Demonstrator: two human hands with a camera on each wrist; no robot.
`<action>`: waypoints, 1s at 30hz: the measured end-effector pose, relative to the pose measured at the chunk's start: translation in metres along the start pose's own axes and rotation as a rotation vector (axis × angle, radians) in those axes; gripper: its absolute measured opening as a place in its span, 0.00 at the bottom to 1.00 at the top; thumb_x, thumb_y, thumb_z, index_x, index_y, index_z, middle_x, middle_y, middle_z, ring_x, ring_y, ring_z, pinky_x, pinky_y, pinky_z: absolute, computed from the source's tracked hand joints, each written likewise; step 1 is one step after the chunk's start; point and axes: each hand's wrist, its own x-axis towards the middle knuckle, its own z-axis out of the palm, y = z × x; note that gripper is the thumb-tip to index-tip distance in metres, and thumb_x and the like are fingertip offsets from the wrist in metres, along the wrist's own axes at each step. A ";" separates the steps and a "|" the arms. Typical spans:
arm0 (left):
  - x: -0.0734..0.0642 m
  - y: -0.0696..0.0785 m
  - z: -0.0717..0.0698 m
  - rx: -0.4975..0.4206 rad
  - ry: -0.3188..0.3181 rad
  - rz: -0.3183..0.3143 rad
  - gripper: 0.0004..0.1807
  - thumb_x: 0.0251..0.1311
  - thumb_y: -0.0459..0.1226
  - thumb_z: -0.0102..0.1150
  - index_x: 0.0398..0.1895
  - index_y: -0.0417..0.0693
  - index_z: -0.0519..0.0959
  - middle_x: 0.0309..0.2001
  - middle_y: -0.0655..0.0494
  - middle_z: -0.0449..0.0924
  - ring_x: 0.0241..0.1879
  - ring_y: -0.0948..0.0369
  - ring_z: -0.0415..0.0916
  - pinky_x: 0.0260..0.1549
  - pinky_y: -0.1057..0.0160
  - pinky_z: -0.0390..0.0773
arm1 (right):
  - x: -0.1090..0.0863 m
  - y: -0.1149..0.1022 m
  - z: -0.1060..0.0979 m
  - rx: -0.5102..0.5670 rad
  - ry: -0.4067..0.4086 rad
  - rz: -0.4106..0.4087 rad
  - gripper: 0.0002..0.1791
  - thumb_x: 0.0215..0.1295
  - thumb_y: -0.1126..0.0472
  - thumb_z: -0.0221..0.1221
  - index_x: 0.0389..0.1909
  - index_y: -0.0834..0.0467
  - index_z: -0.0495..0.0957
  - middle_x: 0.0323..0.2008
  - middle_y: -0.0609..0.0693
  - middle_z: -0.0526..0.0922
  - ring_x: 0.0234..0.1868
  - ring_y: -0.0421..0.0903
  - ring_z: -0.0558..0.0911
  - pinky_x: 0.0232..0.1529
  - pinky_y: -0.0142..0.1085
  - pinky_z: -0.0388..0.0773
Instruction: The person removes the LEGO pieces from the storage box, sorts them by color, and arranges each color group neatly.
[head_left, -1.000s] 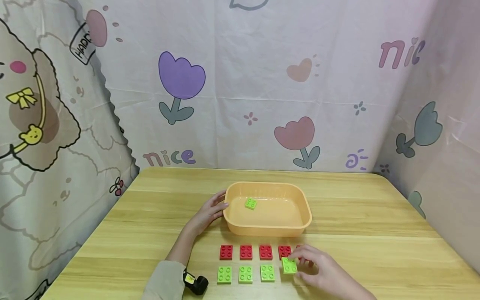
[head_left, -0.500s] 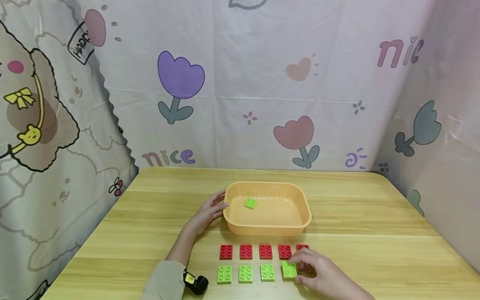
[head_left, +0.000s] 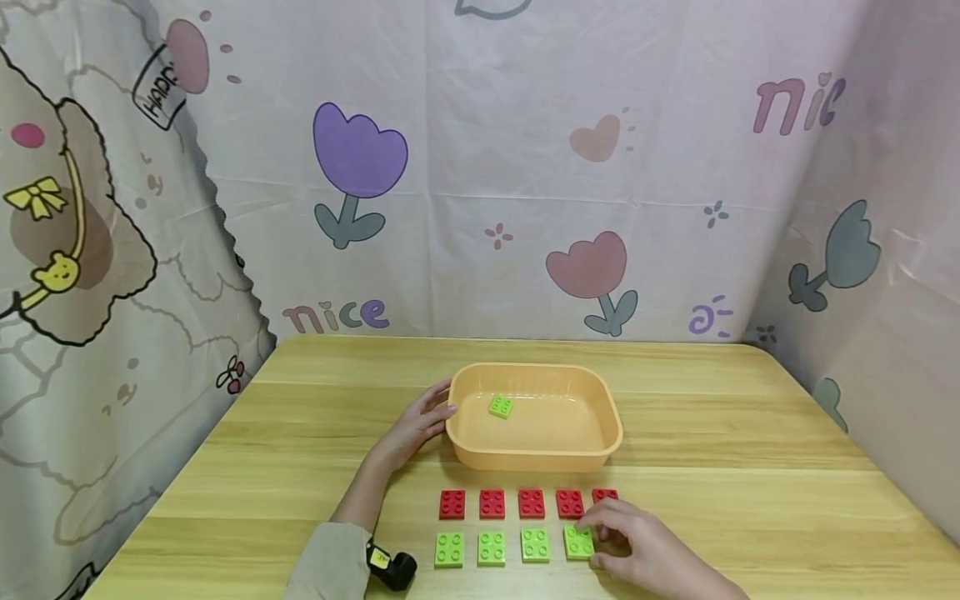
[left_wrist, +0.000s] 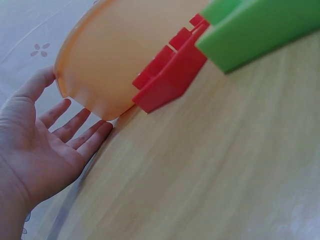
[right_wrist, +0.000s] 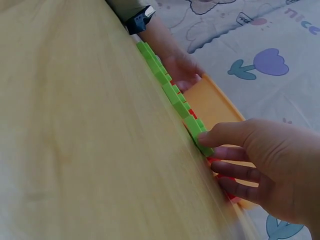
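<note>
My right hand (head_left: 637,537) pinches a light green 2x2 toy brick (head_left: 577,543) between thumb and fingers, at the right end of a row of green bricks (head_left: 491,550). In the right wrist view the thumb (right_wrist: 227,134) lies against this brick's near side. My left hand (head_left: 412,427) rests at the left end of a yellow-orange plastic tub (head_left: 536,461). In the left wrist view its fingers (left_wrist: 75,127) are fairly straight and touch the tub's outer wall, the thumb at the rim. One green brick (head_left: 501,407) lies inside the tub.
A row of red bricks (head_left: 492,504) lies between the green row and the tub; my right hand partly covers the rightmost red brick (head_left: 604,494). A black camera (head_left: 393,568) is strapped to the left wrist. Printed cloth (head_left: 480,167) hangs behind the wooden table (head_left: 750,467).
The green brick in my right hand has shifted slightly toward me and settled in line with the green row. The left hand and tub have stayed in place.
</note>
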 end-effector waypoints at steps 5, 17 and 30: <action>0.000 -0.003 -0.002 -0.005 -0.006 0.010 0.33 0.63 0.35 0.52 0.69 0.43 0.54 0.68 0.40 0.51 0.61 0.46 0.59 0.55 0.54 0.67 | 0.000 0.001 0.001 -0.020 -0.005 0.001 0.16 0.53 0.62 0.65 0.44 0.50 0.77 0.34 0.35 0.70 0.33 0.33 0.69 0.29 0.26 0.73; -0.001 -0.005 -0.002 -0.006 0.002 0.019 0.34 0.61 0.37 0.55 0.69 0.44 0.55 0.67 0.41 0.52 0.60 0.47 0.60 0.54 0.55 0.68 | 0.001 0.001 0.001 -0.029 -0.009 -0.005 0.17 0.52 0.63 0.66 0.44 0.51 0.77 0.34 0.35 0.70 0.32 0.33 0.69 0.29 0.26 0.73; 0.002 -0.003 -0.001 0.001 -0.009 0.019 0.33 0.62 0.35 0.53 0.69 0.43 0.54 0.68 0.40 0.51 0.60 0.47 0.60 0.54 0.55 0.68 | 0.000 0.001 0.001 -0.016 -0.014 0.013 0.18 0.53 0.60 0.66 0.46 0.50 0.77 0.32 0.35 0.69 0.33 0.33 0.69 0.29 0.26 0.72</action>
